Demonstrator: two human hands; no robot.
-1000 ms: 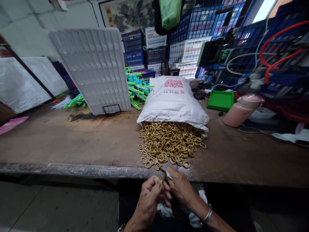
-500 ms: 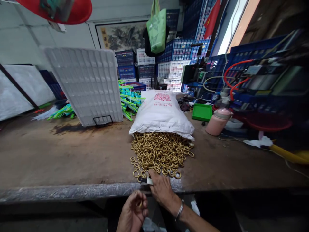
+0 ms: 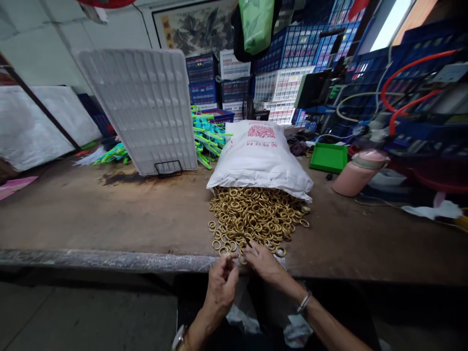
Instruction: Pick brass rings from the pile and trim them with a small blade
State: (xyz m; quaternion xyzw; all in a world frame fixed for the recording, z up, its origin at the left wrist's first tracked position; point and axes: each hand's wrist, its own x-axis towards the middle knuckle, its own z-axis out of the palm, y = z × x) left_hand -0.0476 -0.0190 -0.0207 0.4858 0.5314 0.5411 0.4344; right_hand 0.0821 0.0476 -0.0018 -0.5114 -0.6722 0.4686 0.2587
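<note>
Near the table's front edge, my left hand point(image 3: 221, 282) has its fingers curled inward and its thumb bent toward them. What lies inside that grip is hidden. My right hand point(image 3: 266, 264) is just to its right, closed on a small dark-ended tool point(image 3: 247, 240) that sticks out toward the pile. Most of the tool is covered by the fingers, so its kind is unclear. Between the two hands is a single gold-coloured ring point(image 3: 242, 259). Just beyond them spreads a heap of similar rings point(image 3: 256, 214), coming from the mouth of a white sack point(image 3: 261, 161) with red print.
A white ribbed plastic panel point(image 3: 142, 112) stands upright at the left. Green and turquoise plastic pieces point(image 3: 206, 136) lie behind it. To the right are a green tray point(image 3: 328, 157) and a pink bottle point(image 3: 360, 173). Stacked crates point(image 3: 285, 87) fill the back.
My left hand has risen and moved forward to the table edge, close to my right hand. The tool in my right hand now points toward the heap instead of left. The view has shifted.
</note>
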